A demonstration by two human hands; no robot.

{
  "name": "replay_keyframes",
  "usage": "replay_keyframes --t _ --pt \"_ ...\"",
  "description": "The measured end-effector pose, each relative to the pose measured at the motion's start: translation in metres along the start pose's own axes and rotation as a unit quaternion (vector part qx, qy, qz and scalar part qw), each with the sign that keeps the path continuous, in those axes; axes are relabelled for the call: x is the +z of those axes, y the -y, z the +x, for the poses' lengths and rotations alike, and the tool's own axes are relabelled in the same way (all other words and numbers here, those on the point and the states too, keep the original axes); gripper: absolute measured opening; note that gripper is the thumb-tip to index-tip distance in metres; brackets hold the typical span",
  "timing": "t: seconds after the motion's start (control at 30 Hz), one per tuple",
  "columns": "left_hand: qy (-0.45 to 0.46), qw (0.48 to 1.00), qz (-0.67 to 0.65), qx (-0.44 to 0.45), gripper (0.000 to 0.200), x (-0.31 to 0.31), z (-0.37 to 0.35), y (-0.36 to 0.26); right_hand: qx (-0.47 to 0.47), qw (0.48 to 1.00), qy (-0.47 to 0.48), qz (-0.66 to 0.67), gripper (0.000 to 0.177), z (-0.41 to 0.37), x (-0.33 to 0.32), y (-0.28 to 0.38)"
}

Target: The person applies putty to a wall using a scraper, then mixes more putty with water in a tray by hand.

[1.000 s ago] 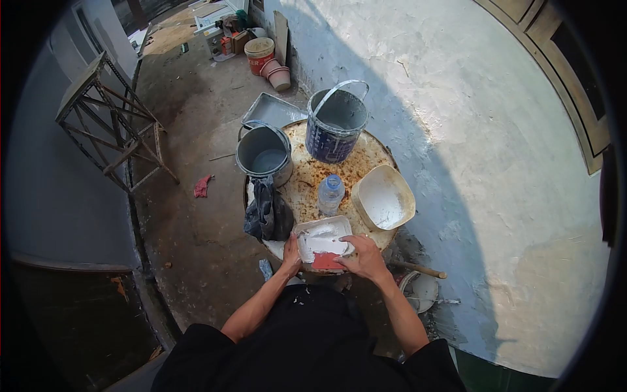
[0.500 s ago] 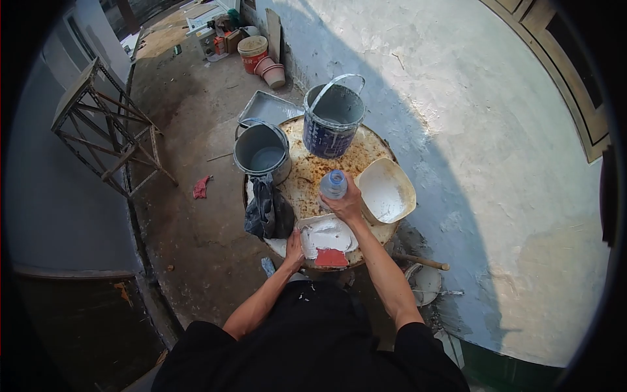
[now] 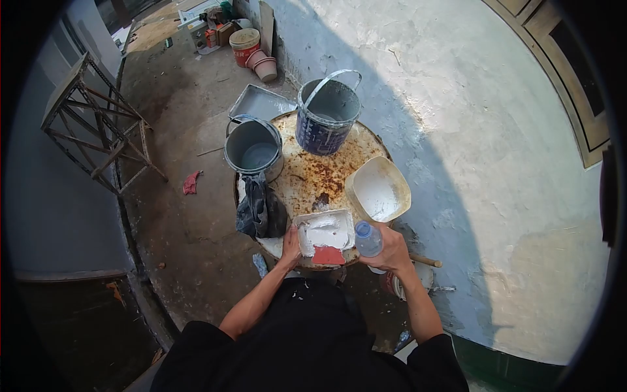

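On the near edge of a rusty round drum top [image 3: 339,166] sits a shallow white tray [image 3: 339,222] with thick white paste [image 3: 323,230] in it. A red flat scraper [image 3: 328,255] lies across its near side. My left hand [image 3: 291,247] grips the tray's left wall, with its fingertips partly hidden. In my right hand [image 3: 392,250] is a clear plastic bottle [image 3: 368,240], held by its side just right of the tray. A black plastic bag [image 3: 261,210] stands just beyond my left hand.
Two buckets, a grey one [image 3: 255,150] and a blue one [image 3: 324,127], stand toward the back. A cream tub [image 3: 400,199] with white residue is at the right, beside the wall [image 3: 450,196]. A wooden handle [image 3: 426,260] juts out below. A metal stand [image 3: 98,124] is at left.
My right hand has carried the bottle from beyond the tray toward me and to the right. My left hand stays at the tray's left side. The view has shifted slightly.
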State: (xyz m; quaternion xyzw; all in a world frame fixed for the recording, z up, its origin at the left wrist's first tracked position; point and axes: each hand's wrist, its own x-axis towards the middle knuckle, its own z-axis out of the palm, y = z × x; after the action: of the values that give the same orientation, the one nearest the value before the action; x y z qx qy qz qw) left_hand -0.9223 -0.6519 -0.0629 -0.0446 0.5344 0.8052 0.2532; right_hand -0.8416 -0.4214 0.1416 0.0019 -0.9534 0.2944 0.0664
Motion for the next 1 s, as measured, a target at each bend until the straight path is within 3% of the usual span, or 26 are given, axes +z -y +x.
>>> replay_keyframes --t 0.07,0.4,0.6,0.8,1.0 --pt "0.007 1.0 -0.008 0.001 0.049 0.0 0.002 0.004 0.021 0.997 0.069 -0.023 0.066 -0.018 0.007 -0.01" --pt "0.01 1.0 -0.027 -0.006 0.049 0.004 0.006 0.02 0.088 0.981 0.156 -0.071 0.068 -0.047 0.03 -0.027" --pt "-0.006 1.0 0.01 0.003 0.048 0.008 0.005 0.015 0.081 0.969 0.211 -0.101 0.081 -0.045 0.029 -0.019" --pt "0.015 1.0 -0.004 -0.007 0.049 0.007 0.006 0.013 0.089 0.962 0.237 -0.105 0.087 -0.05 0.039 -0.029" --pt "0.015 1.0 -0.014 -0.01 0.049 0.011 0.003 0.007 0.083 0.963 0.238 -0.096 0.082 -0.05 0.04 -0.029"
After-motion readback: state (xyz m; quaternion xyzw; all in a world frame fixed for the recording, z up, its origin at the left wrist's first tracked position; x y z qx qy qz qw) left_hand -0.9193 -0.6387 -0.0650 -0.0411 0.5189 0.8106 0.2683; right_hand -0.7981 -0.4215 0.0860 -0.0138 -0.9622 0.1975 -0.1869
